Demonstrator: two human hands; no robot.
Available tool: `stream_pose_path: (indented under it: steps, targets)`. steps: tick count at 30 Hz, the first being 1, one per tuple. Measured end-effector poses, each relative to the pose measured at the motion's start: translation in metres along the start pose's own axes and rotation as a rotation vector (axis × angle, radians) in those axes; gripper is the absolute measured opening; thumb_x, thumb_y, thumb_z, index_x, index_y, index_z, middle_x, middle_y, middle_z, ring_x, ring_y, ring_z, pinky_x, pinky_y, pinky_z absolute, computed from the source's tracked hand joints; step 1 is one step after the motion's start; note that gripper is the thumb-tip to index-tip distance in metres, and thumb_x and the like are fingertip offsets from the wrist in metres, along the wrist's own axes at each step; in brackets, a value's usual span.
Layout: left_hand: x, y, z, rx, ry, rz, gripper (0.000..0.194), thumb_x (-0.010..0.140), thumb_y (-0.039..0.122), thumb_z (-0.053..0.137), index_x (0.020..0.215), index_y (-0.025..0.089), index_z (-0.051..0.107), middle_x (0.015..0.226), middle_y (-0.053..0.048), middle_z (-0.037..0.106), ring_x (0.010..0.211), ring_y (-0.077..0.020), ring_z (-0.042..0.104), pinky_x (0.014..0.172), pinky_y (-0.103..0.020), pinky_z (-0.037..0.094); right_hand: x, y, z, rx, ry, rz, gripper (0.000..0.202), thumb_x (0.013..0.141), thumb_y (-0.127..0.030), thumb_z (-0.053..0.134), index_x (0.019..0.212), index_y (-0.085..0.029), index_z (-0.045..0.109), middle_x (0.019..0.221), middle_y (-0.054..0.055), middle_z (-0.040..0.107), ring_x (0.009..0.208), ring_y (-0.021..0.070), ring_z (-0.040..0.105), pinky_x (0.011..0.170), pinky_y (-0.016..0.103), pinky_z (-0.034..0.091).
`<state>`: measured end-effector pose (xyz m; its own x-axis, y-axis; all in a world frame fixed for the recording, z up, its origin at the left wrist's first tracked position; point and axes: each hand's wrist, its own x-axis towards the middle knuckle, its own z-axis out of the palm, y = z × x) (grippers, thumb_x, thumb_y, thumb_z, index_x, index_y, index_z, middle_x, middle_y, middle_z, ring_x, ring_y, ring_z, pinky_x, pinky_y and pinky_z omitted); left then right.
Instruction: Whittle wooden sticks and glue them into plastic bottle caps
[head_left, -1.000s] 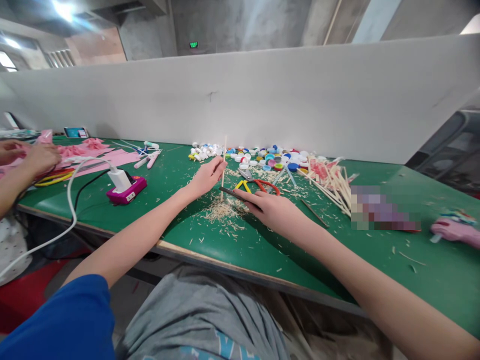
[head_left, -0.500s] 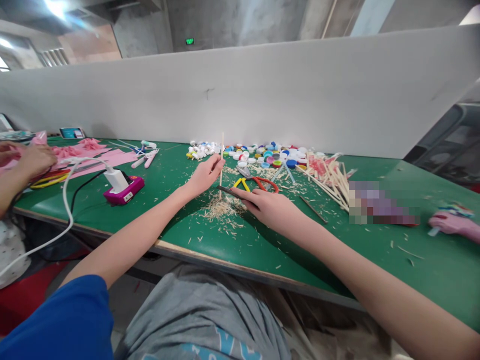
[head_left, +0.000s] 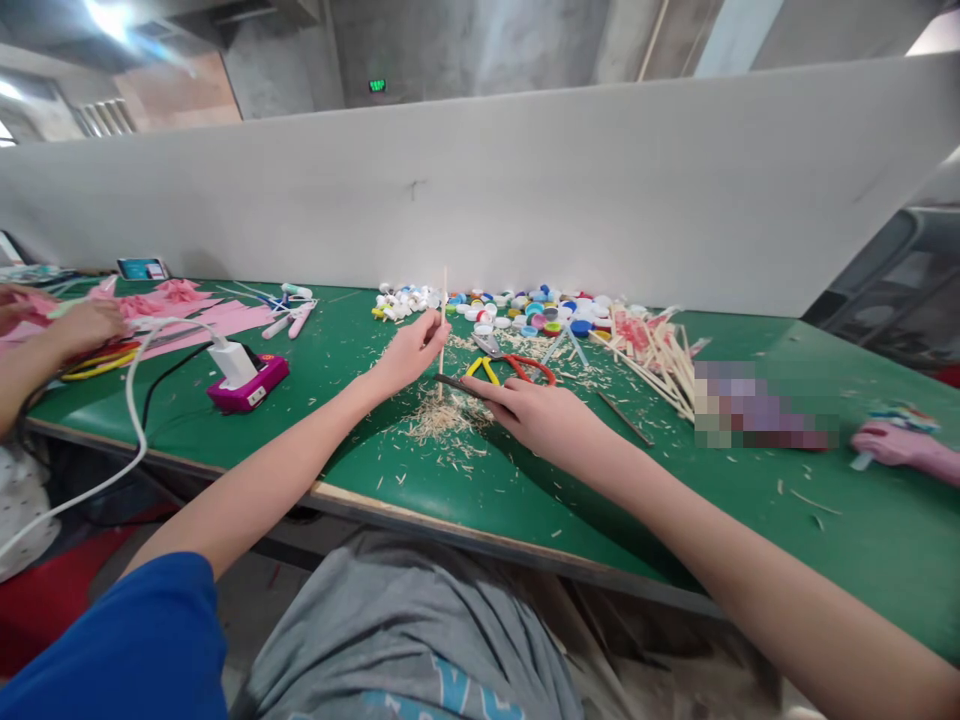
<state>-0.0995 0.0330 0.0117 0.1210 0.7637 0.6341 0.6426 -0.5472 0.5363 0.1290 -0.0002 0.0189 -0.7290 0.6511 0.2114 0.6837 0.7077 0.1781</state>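
Note:
Pinched in my left hand is a thin pale wooden stick, held upright with its lower end over a heap of wood shavings. My right hand grips a dark, narrow blade-like strip, the index finger stretched along it. The strip's tip lies against the lower part of the stick. Just beyond my right hand are scissors with red-orange and yellow handles. A second dark strip lies on the green table to the right.
Coloured bottle caps and white pieces lie along the grey partition. Wooden sticks are piled at right. On the left are a purple power adapter, a white cable, and a co-worker's hand by pink material.
My hands, the stick and the dark strip keep nearly the same positions. At the left, the co-worker's hand has shifted slightly to the right. The view has moved very slightly.

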Motion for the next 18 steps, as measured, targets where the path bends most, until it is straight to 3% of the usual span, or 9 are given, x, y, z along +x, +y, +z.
stream_pose_path:
  steps: [11,18]
  targets:
    - [0.0020,-0.0073,-0.0010,0.037,-0.033,0.001,0.023,0.097,0.037,0.032,0.081,0.022,0.039,0.058,0.003,0.047,0.050,-0.0112,0.043,0.052,-0.028,0.033,-0.0019,0.0018,0.0005,0.056,0.017,0.019,0.047,0.098,-0.033,0.033,0.143,-0.044,0.033,0.090,0.001,0.059,0.065,0.0118,0.054,0.053,0.025,0.025]
    - [0.0011,-0.0018,0.0011,0.018,-0.040,0.006,0.023,0.097,0.038,0.033,0.081,0.022,0.039,0.057,0.003,0.045,0.049,-0.0112,0.042,0.052,-0.028,0.033,0.0005,-0.0015,-0.0022,0.072,-0.003,0.025,0.046,0.098,-0.034,0.032,0.143,-0.046,0.032,0.091,0.000,0.059,0.066,0.0128,0.053,0.055,0.025,0.028]
